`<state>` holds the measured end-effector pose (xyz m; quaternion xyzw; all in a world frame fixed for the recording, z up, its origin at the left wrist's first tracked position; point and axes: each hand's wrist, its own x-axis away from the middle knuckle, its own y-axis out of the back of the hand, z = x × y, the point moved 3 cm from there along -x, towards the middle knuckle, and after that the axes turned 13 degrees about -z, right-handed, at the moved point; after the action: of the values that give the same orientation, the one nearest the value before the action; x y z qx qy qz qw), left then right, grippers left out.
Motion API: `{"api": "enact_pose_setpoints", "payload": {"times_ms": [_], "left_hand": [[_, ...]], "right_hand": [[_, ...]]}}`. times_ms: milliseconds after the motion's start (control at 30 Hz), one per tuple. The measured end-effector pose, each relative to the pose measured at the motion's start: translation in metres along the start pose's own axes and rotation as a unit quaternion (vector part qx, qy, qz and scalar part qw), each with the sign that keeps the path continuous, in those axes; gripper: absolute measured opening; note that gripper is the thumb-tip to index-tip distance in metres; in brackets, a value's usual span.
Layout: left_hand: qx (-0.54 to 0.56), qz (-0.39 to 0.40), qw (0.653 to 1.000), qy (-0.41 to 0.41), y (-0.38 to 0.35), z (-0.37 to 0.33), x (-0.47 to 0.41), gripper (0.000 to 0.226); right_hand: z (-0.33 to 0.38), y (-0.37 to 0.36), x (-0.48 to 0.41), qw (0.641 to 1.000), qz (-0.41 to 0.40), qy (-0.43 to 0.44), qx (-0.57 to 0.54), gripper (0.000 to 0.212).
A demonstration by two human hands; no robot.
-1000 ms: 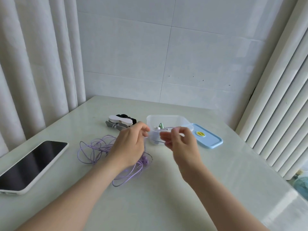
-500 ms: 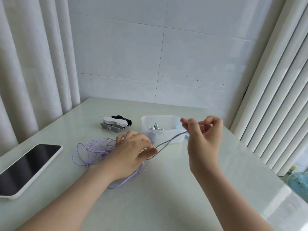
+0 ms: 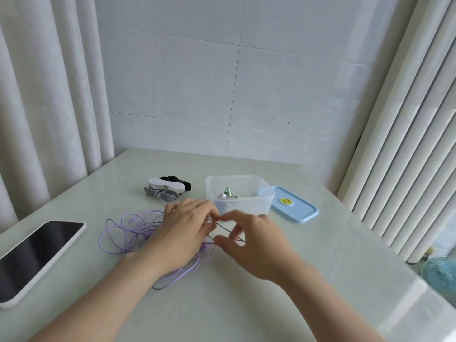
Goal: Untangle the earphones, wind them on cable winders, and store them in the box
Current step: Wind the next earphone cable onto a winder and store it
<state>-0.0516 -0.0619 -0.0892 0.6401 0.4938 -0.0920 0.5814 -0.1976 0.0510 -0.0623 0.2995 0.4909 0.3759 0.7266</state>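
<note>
Tangled purple earphones [image 3: 128, 230] lie in loose loops on the pale table [image 3: 320, 267]. My left hand [image 3: 182, 230] rests over the right part of the tangle and pinches a strand of the cable at its fingertips. My right hand [image 3: 254, 240] is just to the right, low over the table, thumb and fingers closing on the same stretched strand [image 3: 222, 227]. Behind the hands stands a clear plastic box [image 3: 240, 193] with wound earphones [image 3: 227, 193] inside. White, grey and black cable winders [image 3: 167, 187] lie in a small pile left of the box.
The box's blue lid [image 3: 293, 204] lies flat to the right of it. A phone [image 3: 34, 253] with a dark screen sits at the table's left edge. Curtains hang left, vertical blinds right, and a small fan [image 3: 441, 277] stands on the floor at the lower right.
My right hand, which had pulled a strand up and to the right, has come back down next to my left hand. The left hand stays on the tangle.
</note>
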Motion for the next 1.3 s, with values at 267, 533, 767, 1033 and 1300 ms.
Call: {"api": "enact_pose_setpoints", "payload": {"times_ms": [267, 533, 767, 1033, 1300], "left_hand": [[-0.049, -0.062, 0.997, 0.019, 0.007, 0.006, -0.004, 0.02], [-0.063, -0.05, 0.992, 0.097, 0.008, 0.024, -0.003, 0.032], [-0.059, -0.03, 0.995, 0.075, 0.007, 0.019, -0.004, 0.026], [-0.032, 0.099, 0.995, -0.004, 0.006, -0.001, 0.004, 0.048], [-0.011, 0.088, 0.996, -0.001, 0.008, -0.003, 0.003, 0.028]], "right_hand": [[-0.026, 0.008, -0.014, 0.966, -0.221, -0.076, -0.111, 0.012], [-0.028, 0.035, -0.014, 0.661, -0.333, -0.311, -0.596, 0.018], [-0.024, 0.042, -0.011, 0.68, -0.301, -0.374, -0.554, 0.011], [-0.035, 0.044, -0.012, 0.905, -0.346, -0.219, -0.112, 0.028], [-0.056, 0.024, -0.008, 0.943, -0.125, -0.171, 0.257, 0.012]]}}
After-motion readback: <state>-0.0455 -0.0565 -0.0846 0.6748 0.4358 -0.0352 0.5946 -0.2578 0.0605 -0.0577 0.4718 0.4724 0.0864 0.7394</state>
